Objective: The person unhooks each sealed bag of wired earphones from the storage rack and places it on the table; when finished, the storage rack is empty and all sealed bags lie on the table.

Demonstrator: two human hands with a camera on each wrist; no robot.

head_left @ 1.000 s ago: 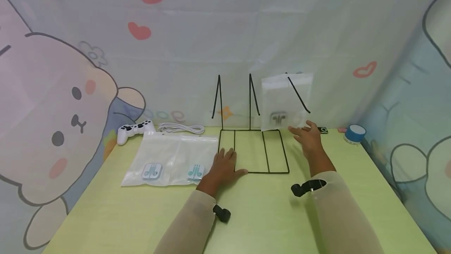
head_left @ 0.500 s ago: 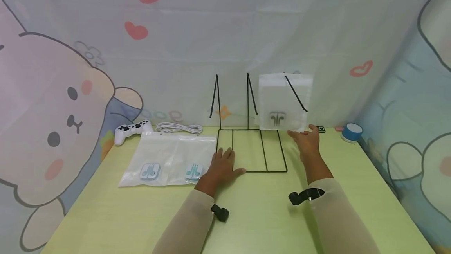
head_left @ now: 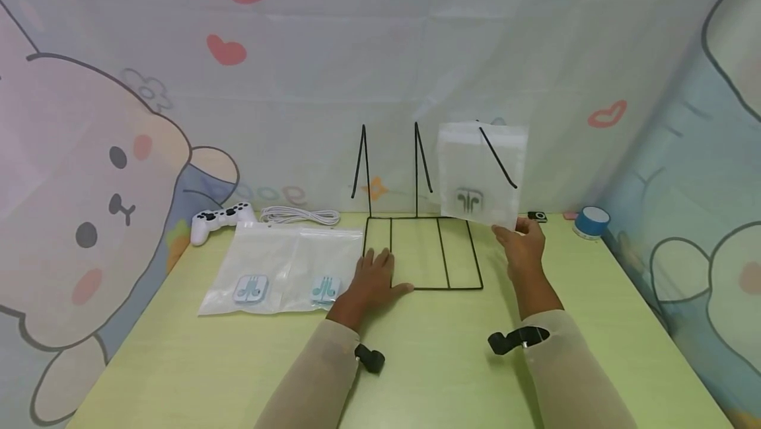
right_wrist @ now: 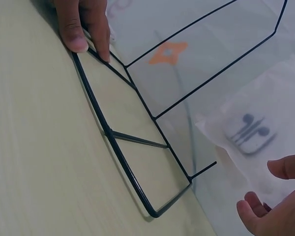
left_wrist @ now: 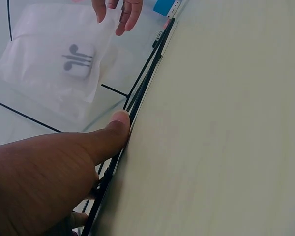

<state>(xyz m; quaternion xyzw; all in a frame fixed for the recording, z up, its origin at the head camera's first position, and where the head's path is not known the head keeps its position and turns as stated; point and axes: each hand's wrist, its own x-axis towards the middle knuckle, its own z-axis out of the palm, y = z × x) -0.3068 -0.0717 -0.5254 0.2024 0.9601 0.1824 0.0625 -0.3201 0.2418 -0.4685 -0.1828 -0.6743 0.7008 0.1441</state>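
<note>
A black wire rack (head_left: 448, 289) with three upright hooks stands on the table. From its right hook hangs a white translucent zip bag (head_left: 481, 168) with an earphone case (head_left: 470, 201) inside. My left hand (head_left: 374, 283) rests on the front left of the rack's base, fingers spread; in the left wrist view the thumb (left_wrist: 119, 123) lies on the front bar. At the bag's lower right corner is my right hand (head_left: 524, 250), fingertips at its edge. The right wrist view shows that thumb (right_wrist: 285, 167) apart from the loosely bent fingers, with no firm grip visible.
A larger zip bag (head_left: 285, 254) holding two earphone cases lies left of the rack. Behind it are a white game controller (head_left: 221, 219) and a coiled white cable (head_left: 300, 215). At the back right sit a small black device (head_left: 537, 217) and blue tape (head_left: 591, 222).
The hanging bag's lower right corner has swung forward and down beside my right hand, which has dropped slightly. My left hand stays on the rack's base.
</note>
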